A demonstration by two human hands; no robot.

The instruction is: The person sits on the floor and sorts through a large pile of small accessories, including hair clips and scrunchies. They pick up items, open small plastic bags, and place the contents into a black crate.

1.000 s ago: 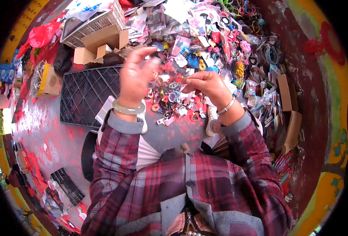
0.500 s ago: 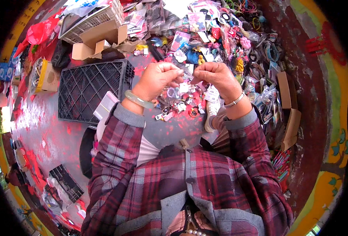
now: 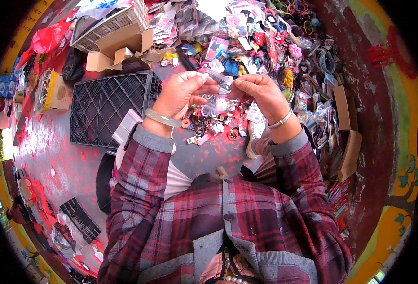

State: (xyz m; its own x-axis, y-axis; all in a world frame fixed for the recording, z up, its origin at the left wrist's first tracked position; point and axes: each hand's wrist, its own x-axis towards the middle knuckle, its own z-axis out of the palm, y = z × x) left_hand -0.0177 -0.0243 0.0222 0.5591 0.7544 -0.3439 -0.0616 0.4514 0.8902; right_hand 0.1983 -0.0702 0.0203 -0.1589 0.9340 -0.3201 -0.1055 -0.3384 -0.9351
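A small clear plastic bag (image 3: 220, 80) is stretched between my two hands, above a heap of small trinkets. My left hand (image 3: 180, 93), with a pale bangle at the wrist, pinches the bag's left edge between thumb and fingers. On the other side, my right hand (image 3: 263, 94), wearing a thin silver bracelet, grips the right edge with bent fingers. What the bag contains, if anything, is too small to make out. Below the hands, small hair ties and carded accessories (image 3: 217, 128) lie scattered on the grey floor.
A black plastic crate (image 3: 109, 109) lies to the left, with an open cardboard box (image 3: 105, 57) and a white basket (image 3: 119, 29) behind it. Packaged accessories (image 3: 261, 40) pile up at the far side and right. Another cardboard box (image 3: 348, 132) stands at the right.
My left hand has moved slightly left, away from the right hand. The clear bag now shows spread between them. My right hand has hardly moved.
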